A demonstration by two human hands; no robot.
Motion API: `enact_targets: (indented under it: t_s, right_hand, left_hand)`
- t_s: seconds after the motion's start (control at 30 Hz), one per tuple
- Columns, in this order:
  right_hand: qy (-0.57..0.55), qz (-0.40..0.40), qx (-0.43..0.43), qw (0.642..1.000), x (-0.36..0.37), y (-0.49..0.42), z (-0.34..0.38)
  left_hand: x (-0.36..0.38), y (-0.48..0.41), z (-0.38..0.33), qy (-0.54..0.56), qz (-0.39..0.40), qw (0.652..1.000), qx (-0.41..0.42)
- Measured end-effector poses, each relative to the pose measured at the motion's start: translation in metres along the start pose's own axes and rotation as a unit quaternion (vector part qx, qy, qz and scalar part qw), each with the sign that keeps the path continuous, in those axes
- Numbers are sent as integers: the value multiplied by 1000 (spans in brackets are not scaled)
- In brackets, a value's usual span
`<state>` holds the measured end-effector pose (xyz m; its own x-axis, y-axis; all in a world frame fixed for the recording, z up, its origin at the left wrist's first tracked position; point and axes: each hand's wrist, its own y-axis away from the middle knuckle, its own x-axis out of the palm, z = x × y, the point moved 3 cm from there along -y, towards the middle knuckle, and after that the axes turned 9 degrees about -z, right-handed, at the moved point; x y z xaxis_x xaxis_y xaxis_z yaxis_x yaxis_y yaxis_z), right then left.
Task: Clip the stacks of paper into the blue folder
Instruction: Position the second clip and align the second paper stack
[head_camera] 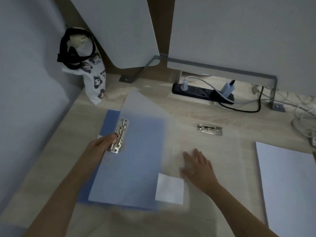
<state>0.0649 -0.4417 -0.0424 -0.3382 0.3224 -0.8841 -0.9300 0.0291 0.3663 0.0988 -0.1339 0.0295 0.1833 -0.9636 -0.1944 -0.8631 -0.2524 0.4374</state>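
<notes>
Tote bag (93,81) with cartoon faces and black straps stands far left, in the back corner of the wooden desk (205,113). Right of it and nearer, the blue folder (119,177) lies open and flat on the desk. A metal clip (119,135) is fixed along its spine side, lever up. The left hand (100,146) reaches in from below-left with its fingertips bunched right at that clip's lever. Blur hides whether it is actually pinching the lever or only touching it, so I cannot tell.

A translucent sheet (150,113) covers the folder's right part and spreads onto the desk, motion-blurred. A small white paper square (169,189) sits at the folder's lower right corner. Just right of it, the right hand (196,166) lies flat on the translucent sheet, palm down and fingers spread, holding nothing.

A second metal clip (210,129) lies loose beyond that hand, apart from the folder. Further back, a black power strip (193,91) holds plugs and chargers. A stack of white paper (287,185) lies on the desk at right, well apart from the blue folder and not clipped in. Cables (304,117) are tangled at the far right edge.
</notes>
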Motion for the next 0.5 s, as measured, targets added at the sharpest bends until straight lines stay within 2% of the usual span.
enact_targets:
  t_s: [0.1,0.27,0.5]
  right_hand:
    - [49,-5,-1,999,7,10,-12]
    - [52,-8,3,999,10,10,-17]
    - [62,-19,9,998,20,9,-21]
  left_hand:
    - [-5,-17,26,-43,-21,999,-23]
    - [1,-30,55,-80,-78,993,-48]
    - [-3,-26,82,-3,-21,993,-119]
